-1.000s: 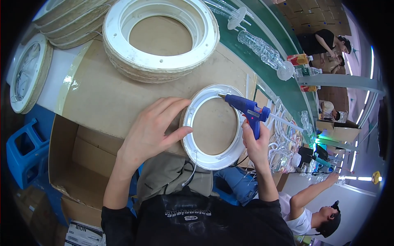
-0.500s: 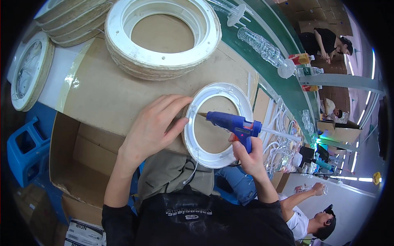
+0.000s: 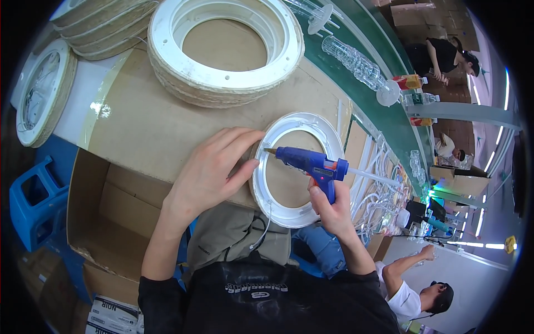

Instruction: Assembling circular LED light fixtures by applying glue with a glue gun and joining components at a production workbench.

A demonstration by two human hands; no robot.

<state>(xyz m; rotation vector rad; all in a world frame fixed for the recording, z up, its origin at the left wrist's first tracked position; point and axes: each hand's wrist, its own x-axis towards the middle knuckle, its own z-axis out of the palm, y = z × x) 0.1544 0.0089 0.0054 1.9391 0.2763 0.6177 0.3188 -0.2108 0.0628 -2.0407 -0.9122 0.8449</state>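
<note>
A white ring-shaped frame (image 3: 261,183) lies on the brown board (image 3: 167,136) at the table's near edge, a thin wire hanging from its near side. My left hand (image 3: 208,167) holds its left rim, thumb and fingers closed on the edge. In my right hand (image 3: 334,209) is a blue hot glue gun (image 3: 303,160), gripped by its handle, a clear glue stick (image 3: 372,176) out of its back. The gun's nozzle points left, at the ring's inner left side close to my left thumb. Whether the tip touches the ring I cannot tell.
A stack of larger white rings (image 3: 222,92) stands beyond, with more rings (image 3: 105,33) at far left. White cables (image 3: 375,206) lie to the right. Clear decorative parts (image 3: 353,61) rest on the green surface. An open carton (image 3: 117,209) and blue stool (image 3: 36,200) are at left.
The glue gun and my right hand have shifted slightly left, bringing the nozzle nearer the ring's left band. My left hand keeps its hold. The person at lower right has lowered their head.
</note>
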